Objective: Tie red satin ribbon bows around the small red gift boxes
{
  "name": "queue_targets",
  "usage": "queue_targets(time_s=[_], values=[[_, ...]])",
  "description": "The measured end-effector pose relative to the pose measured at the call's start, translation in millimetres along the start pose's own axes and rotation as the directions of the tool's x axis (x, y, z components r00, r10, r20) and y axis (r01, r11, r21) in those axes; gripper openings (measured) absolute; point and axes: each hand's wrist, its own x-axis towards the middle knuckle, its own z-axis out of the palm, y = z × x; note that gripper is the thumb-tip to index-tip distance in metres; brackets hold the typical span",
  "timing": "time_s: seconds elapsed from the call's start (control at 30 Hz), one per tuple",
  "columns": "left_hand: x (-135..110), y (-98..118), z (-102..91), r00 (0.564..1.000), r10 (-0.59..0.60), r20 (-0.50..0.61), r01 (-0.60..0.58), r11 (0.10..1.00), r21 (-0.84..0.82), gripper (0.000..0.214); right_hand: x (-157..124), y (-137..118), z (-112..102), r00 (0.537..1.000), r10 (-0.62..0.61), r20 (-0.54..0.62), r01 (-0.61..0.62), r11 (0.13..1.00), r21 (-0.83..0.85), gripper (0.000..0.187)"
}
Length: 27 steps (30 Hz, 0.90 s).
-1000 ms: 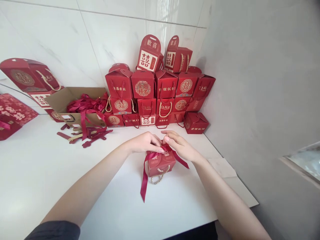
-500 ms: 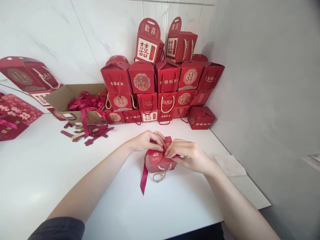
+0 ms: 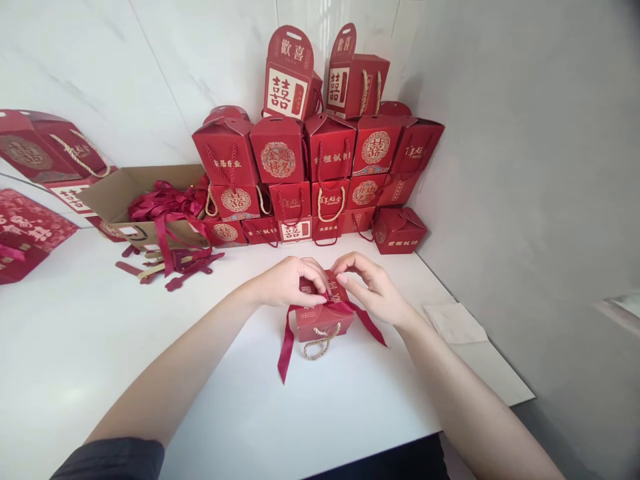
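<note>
A small red gift box (image 3: 324, 328) stands on the white table, a gold rope handle (image 3: 317, 349) drooping from its near side. Dark red ribbon (image 3: 371, 325) lies across its top, with one tail hanging at the left and another at the right. My left hand (image 3: 290, 280) pinches the ribbon at the middle of the lid between thumb and fingers. Just above the lid's right side is my right hand (image 3: 374, 288), its thumb and fingers curved and apart, holding nothing that I can see. Fingers partly hide the ribbon's crossing.
Several stacked red boxes (image 3: 330, 148) line the tiled wall. At the left, a cardboard box (image 3: 109, 193) holds loose ribbons (image 3: 165, 201), with flat red and gold strips (image 3: 145, 272) before it. Folded white paper (image 3: 455, 323) lies at right, near the grey wall.
My right hand has let go of the ribbon and risen slightly. The ribbon's right tail now hangs free over the box's side. My left hand keeps its pinch at the lid.
</note>
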Motion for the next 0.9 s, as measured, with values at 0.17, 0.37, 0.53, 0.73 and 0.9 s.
queue_targets(time_s=[0.17,0.37,0.53,0.73,0.9], values=[[-11.1,27.9,7.3,0.992,0.049,-0.119,0.014,0.879,0.476,0.013,3.5,10.9,9.6,1.000,-0.013,0.027,0.013,1.000,-0.006,0.016],[-25.9,7.5,27.6,0.889,0.383,-0.250,-0.032,0.599,0.800,0.015,4.0,11.7,12.7,0.996,-0.072,0.048,0.076,0.995,-0.067,0.021],[-30.4,-2.7,35.5,0.799,0.499,-0.337,-0.021,0.582,0.813,0.012,3.8,12.4,10.6,0.998,-0.056,0.039,0.056,0.998,0.007,0.017],[-26.6,-3.7,34.7,0.785,0.491,-0.378,-0.096,0.699,0.709,0.010,4.2,12.0,13.0,0.998,-0.053,-0.016,0.054,0.998,0.026,0.013],[-23.9,-3.3,34.0,0.758,0.524,-0.388,-0.117,0.694,0.710,0.011,1.6,6.5,14.4,0.996,-0.050,-0.075,0.045,0.997,-0.063,0.013]])
